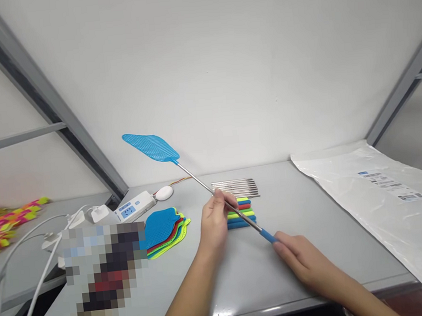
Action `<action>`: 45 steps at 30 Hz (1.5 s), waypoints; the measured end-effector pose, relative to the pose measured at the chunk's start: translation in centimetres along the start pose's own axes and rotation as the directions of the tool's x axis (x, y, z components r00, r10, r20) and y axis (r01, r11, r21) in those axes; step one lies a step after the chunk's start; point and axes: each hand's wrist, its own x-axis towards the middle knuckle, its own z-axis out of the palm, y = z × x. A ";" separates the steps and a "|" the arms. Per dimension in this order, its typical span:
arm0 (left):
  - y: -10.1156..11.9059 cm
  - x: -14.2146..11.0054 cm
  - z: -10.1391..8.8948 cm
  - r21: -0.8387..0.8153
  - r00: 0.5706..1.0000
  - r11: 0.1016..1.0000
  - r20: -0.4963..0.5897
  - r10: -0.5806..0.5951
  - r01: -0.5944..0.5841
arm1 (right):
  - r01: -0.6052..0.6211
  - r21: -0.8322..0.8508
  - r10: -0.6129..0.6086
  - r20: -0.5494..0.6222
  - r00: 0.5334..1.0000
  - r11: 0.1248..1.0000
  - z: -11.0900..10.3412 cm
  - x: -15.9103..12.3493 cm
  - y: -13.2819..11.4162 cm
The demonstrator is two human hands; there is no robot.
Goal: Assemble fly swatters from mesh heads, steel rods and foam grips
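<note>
A fly swatter with a blue mesh head [153,146] is held slantwise above the table, its head up at the left. My left hand [216,215] is closed around its thin metal rod. My right hand [299,257] grips the blue handle at the lower end. Behind my left hand, several coloured handles [245,214] lie in a row, partly hidden by it. Just beyond them is a row of metal rods [237,188]. To the left of my left hand lies a stack of swatter heads [162,229] in blue, red and yellow-green.
A white power strip [136,206] with plugs and cables stands at the left, beside a white oval object [164,193]. A blurred-out area covers the front left. A large white plastic bag [370,201] covers the table's right side. Pink and yellow items [10,227] lie far left.
</note>
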 end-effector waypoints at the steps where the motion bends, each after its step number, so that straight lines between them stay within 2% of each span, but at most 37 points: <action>1: -0.2 -0.1 0.1 0.009 0.999 1.000 0.025 -0.022 0.022 | 0.006 0.014 -0.006 -0.002 1.000 1.000 -0.1 -0.1 0.0; 4: -0.8 -0.6 0.6 0.077 0.984 0.992 0.138 -0.109 0.099 | 0.014 0.065 -0.012 -0.032 0.999 0.998 -0.3 -0.2 0.1; 7: -1.3 -1.3 1.2 0.144 0.948 0.979 0.262 -0.179 0.145 | 0.010 0.105 -0.003 -0.061 0.998 0.994 -0.3 -0.2 0.1; 9: -1.4 -1.6 1.6 0.172 0.927 0.974 0.320 -0.195 0.145 | 0.015 0.122 -0.006 -0.072 0.997 0.992 -0.3 0.0 0.1; 11: -1.4 -1.7 1.7 0.187 0.923 0.974 0.338 -0.184 0.126 | 0.021 0.130 -0.011 -0.075 0.997 0.991 -0.2 0.1 0.3; 14: -1.1 -1.1 1.3 0.158 0.956 0.984 0.269 -0.118 0.077 | 0.016 0.121 -0.009 -0.058 0.998 0.993 -0.3 0.2 0.3; 17: -0.3 0.0 0.2 0.036 0.997 0.999 0.078 0.010 -0.013 | -0.002 0.080 0.003 -0.021 1.000 0.997 -0.3 0.1 0.0; 19: 0.2 0.7 -0.7 -0.034 0.994 0.995 -0.073 0.086 -0.089 | -0.003 0.044 0.002 0.013 1.000 0.999 -0.4 0.0 -0.1; 21: 0.6 1.1 -1.2 -0.069 0.983 0.991 -0.149 0.106 -0.117 | 0.005 0.016 -0.005 0.028 1.000 1.000 -0.4 -0.1 -0.2; 23: 0.6 1.0 -1.2 -0.075 0.987 0.993 -0.142 0.079 -0.090 | 0.008 0.003 -0.008 0.023 1.000 1.000 -0.4 -0.1 -0.3; 24: 0.4 0.8 -1.0 -0.055 0.993 0.997 -0.105 0.056 -0.062 | 0.006 0.004 -0.006 0.017 1.000 1.000 -0.4 -0.1 -0.2; 27: -0.4 -0.3 0.3 0.084 0.994 0.996 0.102 -0.037 0.029 | -0.005 0.030 0.005 -0.003 1.000 1.000 -0.3 -0.1 -0.2; 29: -1.0 -1.2 1.3 0.151 0.968 0.986 0.228 -0.104 0.070 | -0.005 0.053 0.006 -0.019 1.000 0.999 -0.4 0.0 -0.1; 30: -1.2 -1.6 1.7 0.160 0.959 0.984 0.258 -0.119 0.079 | -0.001 0.062 0.003 -0.030 1.000 0.998 -0.4 0.0 -0.2; 33: -1.3 -2.1 2.3 0.142 0.966 0.988 0.241 -0.090 0.057 | 0.011 0.082 -0.007 -0.046 0.999 0.997 -0.6 0.0 -0.3; 36: -0.8 -1.7 1.8 0.080 0.984 0.997 0.180 -0.016 0.002 | 0.013 0.090 -0.012 -0.014 1.000 0.996 -0.7 -0.1 -0.4; 41: 0.4 -0.3 0.3 -0.024 0.994 0.995 -0.039 0.099 -0.100 | -0.021 0.011 0.021 0.043 0.999 1.000 -1.2 -0.7 -0.2; 43: 0.5 -0.1 0.1 -0.023 0.995 0.996 -0.040 0.086 -0.087 | -0.037 0.009 0.037 0.066 0.997 0.999 -1.8 -0.9 -0.2; 45: 0.3 -0.2 0.3 -0.025 0.999 0.998 0.016 0.051 -0.051 | -0.045 0.026 0.043 0.083 0.996 0.999 -2.4 -0.8 -0.5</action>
